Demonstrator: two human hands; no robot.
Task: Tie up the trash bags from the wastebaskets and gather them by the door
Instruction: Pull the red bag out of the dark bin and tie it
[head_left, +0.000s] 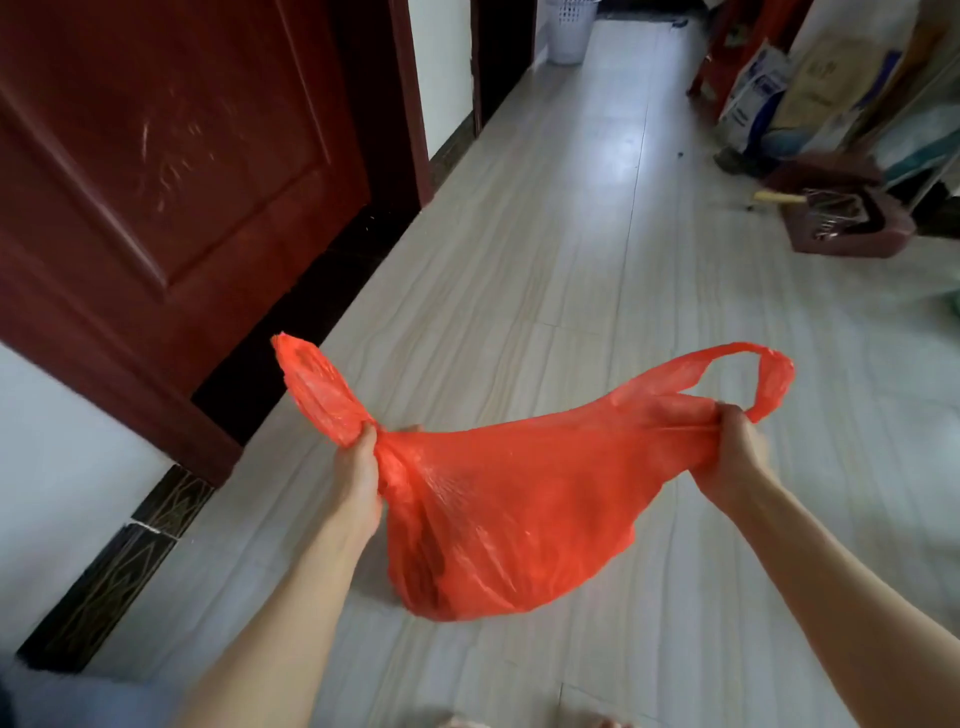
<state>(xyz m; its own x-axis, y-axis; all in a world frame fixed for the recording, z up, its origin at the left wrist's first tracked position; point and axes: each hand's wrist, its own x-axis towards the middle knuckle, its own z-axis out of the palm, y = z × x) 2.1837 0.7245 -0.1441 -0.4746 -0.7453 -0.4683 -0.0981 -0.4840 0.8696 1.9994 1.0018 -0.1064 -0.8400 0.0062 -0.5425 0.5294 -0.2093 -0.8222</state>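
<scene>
Both of my hands have a closed grip on the red trash bag (498, 499): my left hand (358, 467) is curled round the gathered neck of the left handle, whose loop (311, 384) stands up past my knuckles, and my right hand (732, 447) pinches the stretched plastic at the base of the right handle, whose loop (769, 374) arcs out beyond my fingers. Between the two grips the bag's mouth is pulled taut, so its long axis runs left to right across my body, and the loaded belly sags below that line with its bottom at or just above the floor (571, 260); I cannot tell whether it touches. The hands sit about level and equally close to me, well apart, so I judge the knot calls for bringing the two handles toward each other over the middle and crossing them. Farther off, the dark red door (171, 156) stands to my left, near the bag. At the far end of the hall a white wastebasket (569, 31) stands by the wall.
</scene>
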